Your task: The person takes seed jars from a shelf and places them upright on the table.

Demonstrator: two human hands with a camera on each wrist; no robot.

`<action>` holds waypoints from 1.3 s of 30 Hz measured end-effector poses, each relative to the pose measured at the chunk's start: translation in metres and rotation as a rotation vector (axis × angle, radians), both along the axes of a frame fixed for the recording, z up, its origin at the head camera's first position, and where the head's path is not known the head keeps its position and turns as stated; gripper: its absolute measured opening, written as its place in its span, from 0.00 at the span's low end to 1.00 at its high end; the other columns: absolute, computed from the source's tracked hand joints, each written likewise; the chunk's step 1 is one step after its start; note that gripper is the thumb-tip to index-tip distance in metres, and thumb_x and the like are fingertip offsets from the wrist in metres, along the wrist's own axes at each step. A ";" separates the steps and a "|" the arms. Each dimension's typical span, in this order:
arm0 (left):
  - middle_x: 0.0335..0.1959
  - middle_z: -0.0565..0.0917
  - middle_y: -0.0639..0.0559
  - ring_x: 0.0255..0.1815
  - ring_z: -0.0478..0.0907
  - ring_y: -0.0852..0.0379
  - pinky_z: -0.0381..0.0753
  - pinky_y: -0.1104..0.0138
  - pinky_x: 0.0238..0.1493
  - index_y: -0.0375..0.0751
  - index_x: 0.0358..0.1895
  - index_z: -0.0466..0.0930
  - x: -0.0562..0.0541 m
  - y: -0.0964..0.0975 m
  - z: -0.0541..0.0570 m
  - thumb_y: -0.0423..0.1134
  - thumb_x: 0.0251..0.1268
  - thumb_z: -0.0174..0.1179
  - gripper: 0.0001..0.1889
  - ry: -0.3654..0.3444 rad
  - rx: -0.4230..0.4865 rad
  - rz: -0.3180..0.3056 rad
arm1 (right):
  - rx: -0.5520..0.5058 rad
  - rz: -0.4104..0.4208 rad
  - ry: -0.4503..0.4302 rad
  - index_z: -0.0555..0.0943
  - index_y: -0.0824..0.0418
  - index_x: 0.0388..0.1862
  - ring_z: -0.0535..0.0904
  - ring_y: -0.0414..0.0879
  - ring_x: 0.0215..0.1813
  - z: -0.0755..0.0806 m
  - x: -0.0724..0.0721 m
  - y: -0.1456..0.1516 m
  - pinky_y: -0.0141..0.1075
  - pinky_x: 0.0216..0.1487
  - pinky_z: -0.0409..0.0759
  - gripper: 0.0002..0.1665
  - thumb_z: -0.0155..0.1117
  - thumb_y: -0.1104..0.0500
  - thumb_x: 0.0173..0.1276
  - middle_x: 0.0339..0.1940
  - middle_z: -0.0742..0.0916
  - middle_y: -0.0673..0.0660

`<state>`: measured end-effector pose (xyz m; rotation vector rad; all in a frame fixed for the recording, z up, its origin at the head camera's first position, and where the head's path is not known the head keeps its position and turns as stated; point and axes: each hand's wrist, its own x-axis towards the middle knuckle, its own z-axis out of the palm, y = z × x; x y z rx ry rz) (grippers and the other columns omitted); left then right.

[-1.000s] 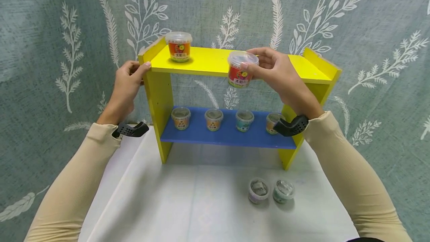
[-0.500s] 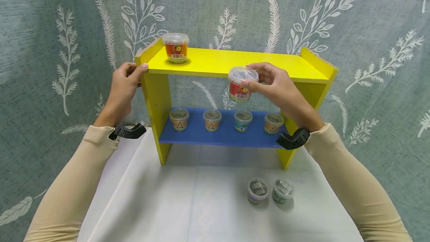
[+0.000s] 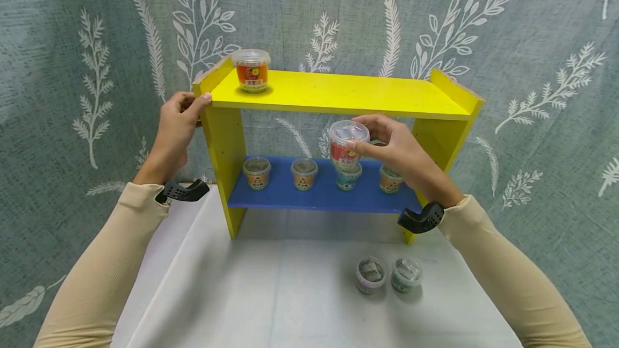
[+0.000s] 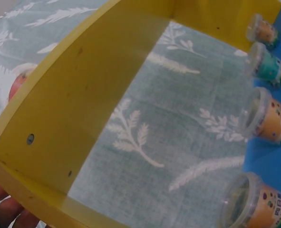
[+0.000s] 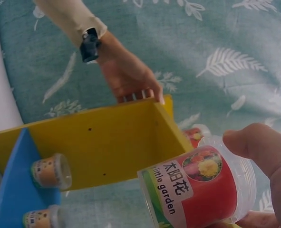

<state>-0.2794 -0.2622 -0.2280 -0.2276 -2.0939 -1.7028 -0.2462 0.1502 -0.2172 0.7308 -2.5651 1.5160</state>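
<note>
In the head view my right hand [image 3: 394, 146] holds a clear-lidded plastic cup [image 3: 345, 156] with a red flower label, thumb and fingers around its rim. The cup hangs in front of the shelf opening, below the top board, and partly hides a teal-labelled cup [image 3: 348, 180] on the blue board behind. My left hand [image 3: 176, 128] grips the upper left corner of the yellow shelf unit [image 3: 338, 93], thumb at the front edge. A matching red-labelled cup [image 3: 253, 74] stands upright on the top board's left end. The right wrist view shows the held cup [image 5: 197, 185] tilted in that view.
Cups with orange labels [image 3: 258, 176] stand spaced out on the blue lower board [image 3: 280, 195]. Two more lidded cups, one purplish [image 3: 370, 278] and one greenish [image 3: 406, 277], sit on the white table [image 3: 242, 294] in front. A patterned curtain [image 3: 300, 4] hangs behind.
My right hand has lowered the red-labelled cup from the height of the top board to just above the blue board. My left hand keeps its grip on the shelf corner.
</note>
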 end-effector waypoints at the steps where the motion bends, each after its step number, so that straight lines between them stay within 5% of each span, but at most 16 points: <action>1: 0.52 0.74 0.54 0.50 0.73 0.57 0.70 0.62 0.57 0.46 0.58 0.73 0.000 0.000 0.000 0.57 0.77 0.57 0.21 0.001 -0.002 0.001 | 0.001 -0.005 0.001 0.73 0.52 0.73 0.78 0.49 0.62 -0.002 0.000 0.001 0.46 0.61 0.78 0.37 0.73 0.45 0.69 0.62 0.82 0.53; 18: 0.51 0.75 0.53 0.49 0.73 0.55 0.70 0.63 0.55 0.45 0.57 0.73 0.000 -0.001 -0.001 0.57 0.76 0.57 0.21 0.013 0.003 0.011 | 0.023 0.074 -0.024 0.72 0.55 0.72 0.80 0.53 0.57 -0.041 0.004 0.008 0.46 0.55 0.81 0.36 0.74 0.50 0.69 0.60 0.81 0.55; 39: 0.51 0.74 0.53 0.50 0.73 0.55 0.69 0.63 0.56 0.46 0.58 0.73 -0.001 0.001 -0.003 0.56 0.77 0.56 0.20 0.030 -0.008 0.006 | 0.017 0.091 -0.109 0.73 0.52 0.69 0.79 0.52 0.60 -0.068 0.012 0.012 0.48 0.55 0.81 0.35 0.76 0.49 0.67 0.59 0.82 0.55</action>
